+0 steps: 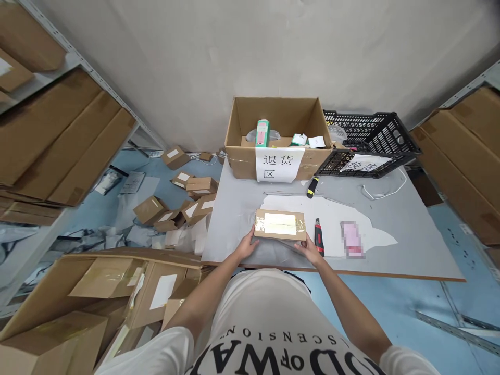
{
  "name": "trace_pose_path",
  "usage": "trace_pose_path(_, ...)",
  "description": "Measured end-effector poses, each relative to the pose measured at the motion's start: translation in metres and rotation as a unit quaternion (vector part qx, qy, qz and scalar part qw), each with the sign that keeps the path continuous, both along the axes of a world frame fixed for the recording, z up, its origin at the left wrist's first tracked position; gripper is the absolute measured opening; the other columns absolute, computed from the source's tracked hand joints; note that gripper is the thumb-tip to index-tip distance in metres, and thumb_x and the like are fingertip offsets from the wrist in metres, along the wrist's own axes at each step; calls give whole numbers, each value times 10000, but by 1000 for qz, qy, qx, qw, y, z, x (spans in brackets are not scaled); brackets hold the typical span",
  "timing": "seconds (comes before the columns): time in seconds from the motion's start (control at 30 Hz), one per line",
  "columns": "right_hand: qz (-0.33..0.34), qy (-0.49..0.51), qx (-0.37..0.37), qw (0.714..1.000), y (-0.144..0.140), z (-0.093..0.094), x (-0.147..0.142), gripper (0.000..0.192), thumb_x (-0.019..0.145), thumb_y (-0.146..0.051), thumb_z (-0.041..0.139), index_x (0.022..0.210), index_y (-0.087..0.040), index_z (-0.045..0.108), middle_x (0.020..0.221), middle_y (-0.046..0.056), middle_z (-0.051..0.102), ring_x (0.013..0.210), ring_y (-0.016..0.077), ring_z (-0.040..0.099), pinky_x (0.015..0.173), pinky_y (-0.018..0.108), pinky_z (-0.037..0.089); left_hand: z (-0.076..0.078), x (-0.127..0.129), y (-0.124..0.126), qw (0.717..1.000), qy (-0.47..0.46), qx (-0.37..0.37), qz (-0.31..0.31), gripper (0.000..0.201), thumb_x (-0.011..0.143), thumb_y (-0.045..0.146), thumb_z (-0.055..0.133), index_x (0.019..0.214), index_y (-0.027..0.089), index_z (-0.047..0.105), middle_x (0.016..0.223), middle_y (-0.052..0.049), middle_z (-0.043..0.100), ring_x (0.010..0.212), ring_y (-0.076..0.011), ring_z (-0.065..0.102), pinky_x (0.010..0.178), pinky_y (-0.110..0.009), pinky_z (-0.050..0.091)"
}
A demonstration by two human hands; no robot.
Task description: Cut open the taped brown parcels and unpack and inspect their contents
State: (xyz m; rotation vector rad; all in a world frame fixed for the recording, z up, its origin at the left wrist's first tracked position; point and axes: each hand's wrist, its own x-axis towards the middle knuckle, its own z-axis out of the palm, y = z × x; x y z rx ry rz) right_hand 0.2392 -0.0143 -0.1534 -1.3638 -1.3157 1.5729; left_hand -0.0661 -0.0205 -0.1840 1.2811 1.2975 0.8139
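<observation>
The left hand (247, 246) and right hand (310, 250) clasp the near corners of a flat brown cardboard parcel with a taped white label (279, 224), lying on the grey table (410, 229). It appears just set down; opening calls for the red utility knife (319, 237) alongside. Beyond stands an open cardboard box (278, 136).

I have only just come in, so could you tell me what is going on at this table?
A person stands at a grey table with both hands on a small taped cardboard parcel. The left hand grips its near left corner and the right hand its near right corner; the parcel lies flat and sealed. A red utility knife lies just right of it, untouched. At the far edge stand an open cardboard box with a paper sign and a black plastic crate. Many small parcels lie on the floor to the left.
</observation>
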Motion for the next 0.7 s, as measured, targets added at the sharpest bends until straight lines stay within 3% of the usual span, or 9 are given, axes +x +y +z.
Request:
trace_pose_path(0.1,0,-50,33,998,1,-7,-1,778,770,-431,605,1451,-253,272,1343,82,527,1212,245,501,1059,452,347,-6,-2,0,998,61,6,-7,689,838,399,514,1449,168,294,1418,-95,444,1317,-261,397,1117,-436,255)
trace_pose_path(0.27,-9,-125,41,991,9,-16,4,571,815,-356,511,1360,-215,414,1213,93,618,1138,252,556,1017,451,386,-3,1,7,997,82,5,10,631,855,390,476,1423,147,347,1369,-97,503,1290,-254,436,1101,-418,289)
trace_pose_path(0.47,-6,-147,38,988,10,-15,6,541,794,-336,533,1318,-226,459,1124,79,665,1039,271,608,968,449,421,6,3,8,998,58,7,27,593,828,387,514,1373,169,429,1322,-82,552,1269,-267,460,1095,-447,290)
trace_pose_path(0.7,-13,-164,27,986,11,-14,7,532,774,-335,560,1292,-243,481,1090,68,681,1051,285,597,966,453,416,16,5,7,998,55,-2,36,502,798,423,543,1242,188,568,1268,-69,598,1269,-281,458,1095,-468,287)
